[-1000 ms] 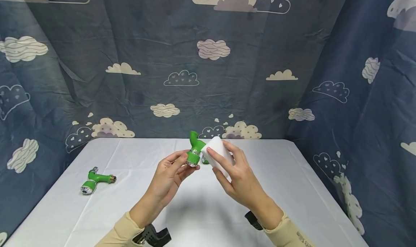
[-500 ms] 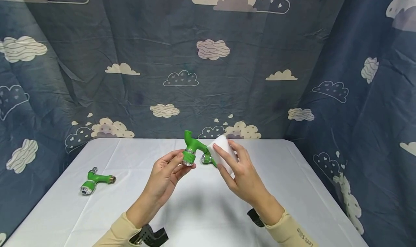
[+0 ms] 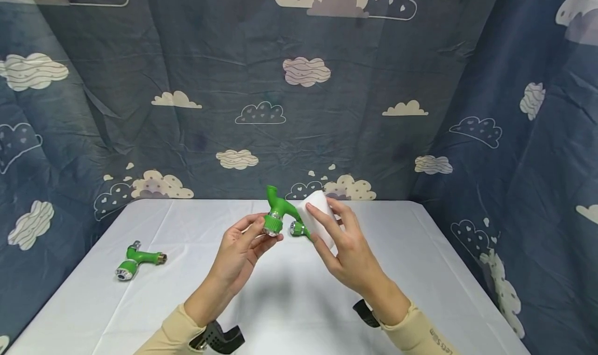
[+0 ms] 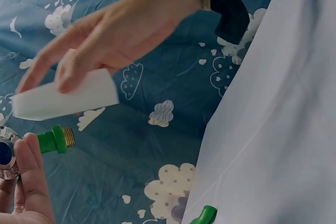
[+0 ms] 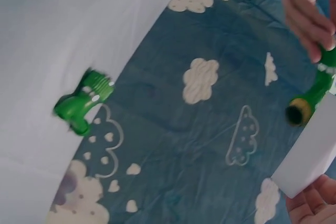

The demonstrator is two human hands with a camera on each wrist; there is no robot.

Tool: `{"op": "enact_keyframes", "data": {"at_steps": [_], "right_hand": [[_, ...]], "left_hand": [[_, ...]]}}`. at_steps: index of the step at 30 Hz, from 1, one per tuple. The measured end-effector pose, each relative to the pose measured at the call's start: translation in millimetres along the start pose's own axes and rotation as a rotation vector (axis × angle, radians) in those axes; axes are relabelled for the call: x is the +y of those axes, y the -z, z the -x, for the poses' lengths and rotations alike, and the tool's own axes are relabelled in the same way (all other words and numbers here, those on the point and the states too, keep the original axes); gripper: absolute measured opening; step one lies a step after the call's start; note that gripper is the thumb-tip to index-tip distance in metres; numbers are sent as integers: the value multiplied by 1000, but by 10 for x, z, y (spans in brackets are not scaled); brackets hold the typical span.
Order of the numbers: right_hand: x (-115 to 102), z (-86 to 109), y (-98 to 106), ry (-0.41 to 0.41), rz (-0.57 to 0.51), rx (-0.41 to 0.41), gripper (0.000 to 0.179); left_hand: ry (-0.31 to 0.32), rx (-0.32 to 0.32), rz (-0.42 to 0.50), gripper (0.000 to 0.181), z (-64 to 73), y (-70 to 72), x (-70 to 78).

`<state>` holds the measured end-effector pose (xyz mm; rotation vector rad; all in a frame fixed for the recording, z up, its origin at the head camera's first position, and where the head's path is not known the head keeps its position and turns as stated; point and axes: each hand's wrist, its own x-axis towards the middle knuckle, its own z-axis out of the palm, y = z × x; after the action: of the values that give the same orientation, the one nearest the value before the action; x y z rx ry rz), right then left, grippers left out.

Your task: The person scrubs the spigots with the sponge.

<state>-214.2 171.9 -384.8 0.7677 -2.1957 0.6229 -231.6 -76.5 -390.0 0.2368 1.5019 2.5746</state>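
Note:
In the head view my left hand pinches a green tap by its ribbed, silver-ended knob, thumb on the near side. The tap is raised over the table, its curved spout pointing up. My right hand grips a white sponge block between thumb and fingers, with the sponge overlapping the tap's right end. From the left wrist, the tap's brass-threaded end shows just below the sponge. The right wrist view has the threaded opening beside the sponge.
A second green tap lies at the left of the white-covered table. Another green tap lies farther back, partly hidden behind the sponge. A dark blue cloud-print curtain closes off the back and sides.
The sponge has shifted right along the held tap, uncovering more of its body and the tap behind. My left hand and its tap have moved slightly left.

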Motion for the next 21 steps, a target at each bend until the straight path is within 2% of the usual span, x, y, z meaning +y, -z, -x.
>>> {"op": "enact_keyframes", "data": {"at_steps": [9, 21], "right_hand": [[-200, -57, -47, 113, -19, -18, 65], [-191, -78, -53, 117, 32, -50, 56]], "left_hand": [[25, -25, -16, 20, 3, -55, -39], [43, -65, -80, 36, 27, -8, -3]]}}
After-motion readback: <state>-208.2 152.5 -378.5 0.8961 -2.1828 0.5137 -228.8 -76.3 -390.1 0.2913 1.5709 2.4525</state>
